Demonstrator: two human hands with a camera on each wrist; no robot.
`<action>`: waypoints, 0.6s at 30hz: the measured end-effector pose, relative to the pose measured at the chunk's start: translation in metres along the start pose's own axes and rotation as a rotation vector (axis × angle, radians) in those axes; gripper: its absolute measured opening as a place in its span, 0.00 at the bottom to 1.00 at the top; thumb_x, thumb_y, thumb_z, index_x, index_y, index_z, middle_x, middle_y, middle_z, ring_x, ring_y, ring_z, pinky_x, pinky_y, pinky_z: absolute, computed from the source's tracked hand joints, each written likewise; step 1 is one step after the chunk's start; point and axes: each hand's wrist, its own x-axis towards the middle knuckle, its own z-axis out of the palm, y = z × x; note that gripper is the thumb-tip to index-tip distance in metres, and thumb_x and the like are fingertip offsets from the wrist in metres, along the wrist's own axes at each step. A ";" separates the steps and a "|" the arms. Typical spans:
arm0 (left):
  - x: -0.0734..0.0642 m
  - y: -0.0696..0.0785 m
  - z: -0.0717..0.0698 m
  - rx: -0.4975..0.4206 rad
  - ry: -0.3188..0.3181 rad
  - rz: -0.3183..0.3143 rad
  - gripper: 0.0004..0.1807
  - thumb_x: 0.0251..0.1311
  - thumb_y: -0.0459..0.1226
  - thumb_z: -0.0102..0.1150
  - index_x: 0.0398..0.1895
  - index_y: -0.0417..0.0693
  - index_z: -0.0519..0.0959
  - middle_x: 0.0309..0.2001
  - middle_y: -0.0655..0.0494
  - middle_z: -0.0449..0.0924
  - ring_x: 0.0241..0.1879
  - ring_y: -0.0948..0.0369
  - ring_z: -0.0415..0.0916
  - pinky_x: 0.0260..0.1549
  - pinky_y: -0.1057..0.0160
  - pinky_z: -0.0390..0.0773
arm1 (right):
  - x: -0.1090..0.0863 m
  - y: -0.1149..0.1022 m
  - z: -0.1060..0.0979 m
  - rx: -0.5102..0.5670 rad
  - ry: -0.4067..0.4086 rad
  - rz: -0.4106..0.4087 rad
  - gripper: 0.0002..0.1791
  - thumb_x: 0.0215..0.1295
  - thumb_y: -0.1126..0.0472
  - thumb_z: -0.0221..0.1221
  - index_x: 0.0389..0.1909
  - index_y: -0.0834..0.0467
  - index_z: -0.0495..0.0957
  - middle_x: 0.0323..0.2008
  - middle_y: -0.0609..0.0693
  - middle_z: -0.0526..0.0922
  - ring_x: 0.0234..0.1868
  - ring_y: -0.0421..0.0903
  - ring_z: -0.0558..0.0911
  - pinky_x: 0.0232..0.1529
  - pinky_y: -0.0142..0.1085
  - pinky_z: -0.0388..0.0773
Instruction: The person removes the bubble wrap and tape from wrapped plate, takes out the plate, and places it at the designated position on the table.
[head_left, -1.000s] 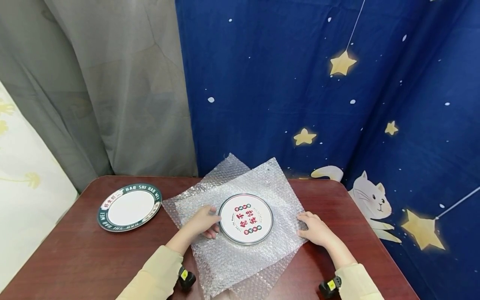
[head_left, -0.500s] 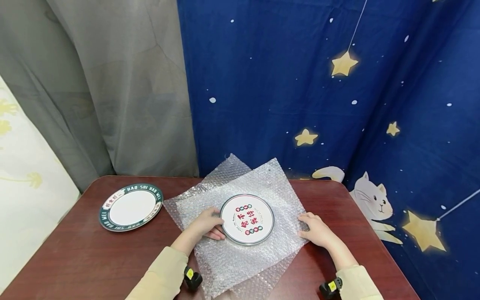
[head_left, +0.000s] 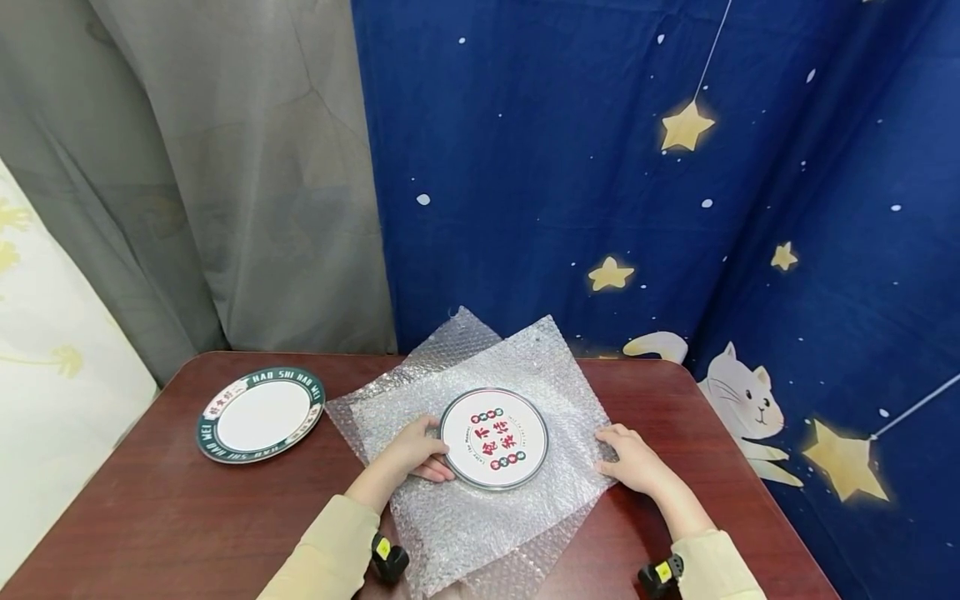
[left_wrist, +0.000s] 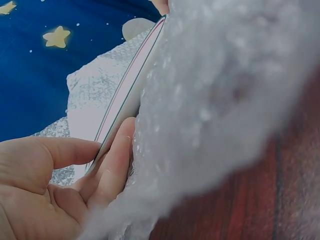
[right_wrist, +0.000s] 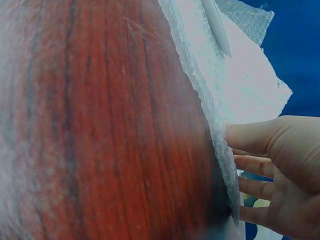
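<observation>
A round white plate [head_left: 495, 438] with a thin dark rim and red and green print lies face up on a sheet of bubble wrap [head_left: 465, 533] in the head view. My left hand [head_left: 415, 450] pinches the plate's left rim. In the left wrist view its thumb [left_wrist: 75, 151] is on the rim and its other fingers [left_wrist: 117, 160] are underneath. At the sheet's right edge, my right hand [head_left: 633, 458] holds the bubble wrap. The right wrist view has its thumb on the edge, with the other fingertips hidden behind the wrap.
A second plate [head_left: 262, 415] with a green lettered rim lies at the table's left. Another bubble wrap layer [head_left: 453, 337] shows beneath the first, turned at an angle. The reddish-brown table [head_left: 180, 517] ends at grey and blue curtains [head_left: 525, 167].
My left hand has moved slightly right, its fingers going under the plate's rim. The right hand stays at the wrap's edge.
</observation>
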 end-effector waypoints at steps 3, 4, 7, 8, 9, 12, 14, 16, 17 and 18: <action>0.000 0.000 0.001 -0.016 0.008 -0.005 0.32 0.61 0.25 0.51 0.68 0.34 0.55 0.23 0.39 0.78 0.19 0.51 0.82 0.19 0.60 0.82 | 0.000 0.000 0.000 0.000 -0.003 0.002 0.27 0.57 0.64 0.66 0.57 0.70 0.73 0.54 0.63 0.72 0.57 0.62 0.69 0.56 0.55 0.68; 0.001 0.000 0.001 -0.021 0.010 -0.006 0.32 0.60 0.25 0.51 0.68 0.34 0.56 0.23 0.39 0.78 0.19 0.51 0.82 0.19 0.60 0.82 | 0.000 0.000 0.000 0.001 -0.005 0.004 0.27 0.58 0.64 0.66 0.57 0.70 0.73 0.55 0.63 0.72 0.57 0.61 0.68 0.56 0.55 0.68; 0.001 -0.001 0.001 -0.035 0.015 -0.007 0.31 0.60 0.25 0.51 0.67 0.35 0.56 0.23 0.39 0.78 0.19 0.52 0.82 0.19 0.61 0.81 | 0.000 0.000 -0.001 0.006 -0.009 0.007 0.27 0.58 0.64 0.66 0.57 0.70 0.72 0.55 0.63 0.72 0.57 0.62 0.68 0.56 0.55 0.67; 0.001 -0.001 0.001 -0.038 0.016 -0.007 0.31 0.60 0.25 0.51 0.67 0.35 0.56 0.23 0.39 0.78 0.19 0.52 0.82 0.20 0.61 0.81 | 0.000 -0.001 -0.001 0.007 -0.010 0.008 0.27 0.58 0.64 0.66 0.57 0.70 0.72 0.55 0.63 0.72 0.57 0.62 0.68 0.56 0.55 0.67; 0.002 -0.002 0.001 -0.041 0.016 -0.007 0.31 0.60 0.24 0.50 0.67 0.35 0.56 0.23 0.39 0.77 0.19 0.52 0.82 0.20 0.61 0.81 | 0.000 -0.001 -0.001 0.007 -0.010 0.009 0.27 0.58 0.63 0.65 0.57 0.70 0.72 0.55 0.63 0.72 0.57 0.62 0.68 0.56 0.55 0.67; 0.002 -0.002 0.001 -0.049 0.018 -0.007 0.31 0.60 0.24 0.50 0.67 0.35 0.55 0.24 0.39 0.77 0.19 0.52 0.82 0.20 0.61 0.81 | -0.001 -0.001 -0.001 0.009 -0.011 0.010 0.27 0.58 0.64 0.65 0.58 0.70 0.72 0.55 0.63 0.72 0.57 0.62 0.68 0.56 0.55 0.67; 0.002 -0.002 0.001 -0.050 0.019 -0.007 0.32 0.60 0.24 0.50 0.68 0.35 0.55 0.24 0.39 0.76 0.19 0.52 0.82 0.20 0.62 0.81 | -0.001 -0.001 -0.001 0.006 -0.012 0.010 0.27 0.58 0.64 0.65 0.58 0.70 0.72 0.55 0.63 0.72 0.57 0.61 0.68 0.56 0.55 0.68; 0.001 -0.002 0.002 -0.049 0.022 -0.007 0.31 0.60 0.24 0.50 0.67 0.35 0.55 0.24 0.39 0.76 0.19 0.52 0.82 0.20 0.62 0.81 | -0.001 -0.001 -0.001 0.005 -0.012 0.008 0.27 0.58 0.64 0.65 0.58 0.70 0.72 0.55 0.63 0.72 0.57 0.61 0.68 0.56 0.55 0.68; 0.000 -0.001 0.002 -0.048 0.023 -0.005 0.31 0.60 0.24 0.50 0.67 0.35 0.55 0.25 0.39 0.76 0.19 0.52 0.82 0.20 0.62 0.81 | -0.001 -0.001 -0.001 0.005 -0.011 0.008 0.27 0.58 0.64 0.65 0.57 0.70 0.72 0.55 0.63 0.72 0.57 0.62 0.68 0.56 0.55 0.68; 0.000 -0.001 0.002 -0.047 0.025 -0.001 0.31 0.60 0.24 0.50 0.67 0.35 0.55 0.24 0.39 0.76 0.19 0.52 0.82 0.20 0.62 0.81 | -0.001 -0.001 -0.001 0.005 -0.008 0.007 0.27 0.58 0.64 0.65 0.57 0.70 0.72 0.55 0.63 0.72 0.57 0.62 0.68 0.56 0.55 0.68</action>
